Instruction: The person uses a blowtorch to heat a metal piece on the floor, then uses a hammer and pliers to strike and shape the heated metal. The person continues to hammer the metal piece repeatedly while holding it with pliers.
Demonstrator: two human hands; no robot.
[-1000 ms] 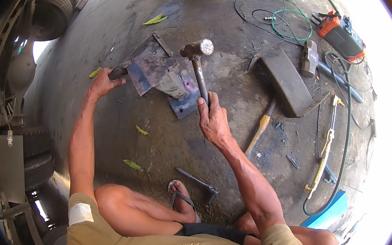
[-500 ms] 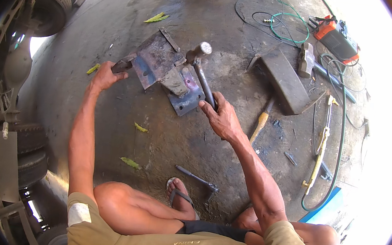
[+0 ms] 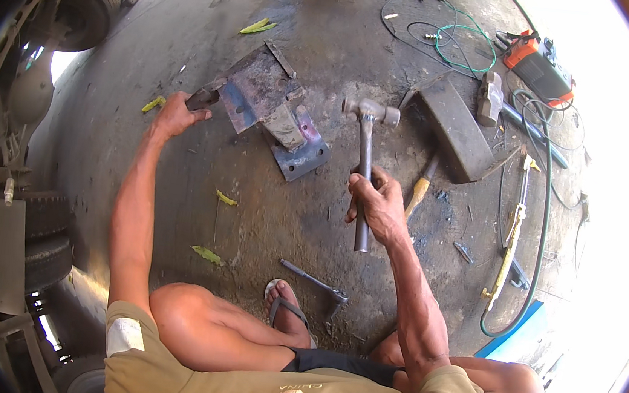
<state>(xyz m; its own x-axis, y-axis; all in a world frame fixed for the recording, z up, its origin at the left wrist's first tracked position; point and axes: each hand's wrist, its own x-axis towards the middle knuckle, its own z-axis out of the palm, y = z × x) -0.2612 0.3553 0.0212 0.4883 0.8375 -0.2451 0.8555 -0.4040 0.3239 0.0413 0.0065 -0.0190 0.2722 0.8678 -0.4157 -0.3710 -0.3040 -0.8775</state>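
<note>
My left hand (image 3: pixel 178 117) is closed on the left end of a rusty, welded steel bracket (image 3: pixel 260 89) lying on the concrete floor. Bolt holes and bluish heat tints show on the bracket's flat plates. To its right, my right hand (image 3: pixel 381 201) grips a ball-peen hammer (image 3: pixel 367 141) by its metal handle. The hammer's head points away from me, apart from the bracket. Near my sandalled foot lies a ratchet wrench (image 3: pixel 315 281).
At the right stand a dark angled metal piece (image 3: pixel 454 126), a sledgehammer (image 3: pixel 492 100) and a wooden-handled tool (image 3: pixel 419 193). A cutting torch (image 3: pixel 511 238) with its hose lies farther right. An orange-grey welding machine (image 3: pixel 543 67) sits at the far right; truck wheels (image 3: pixel 86 8) line the left.
The hammer has moved right and away from the bracket, and its handle now stands nearly straight along my view. My left hand stays on the bracket's end.
</note>
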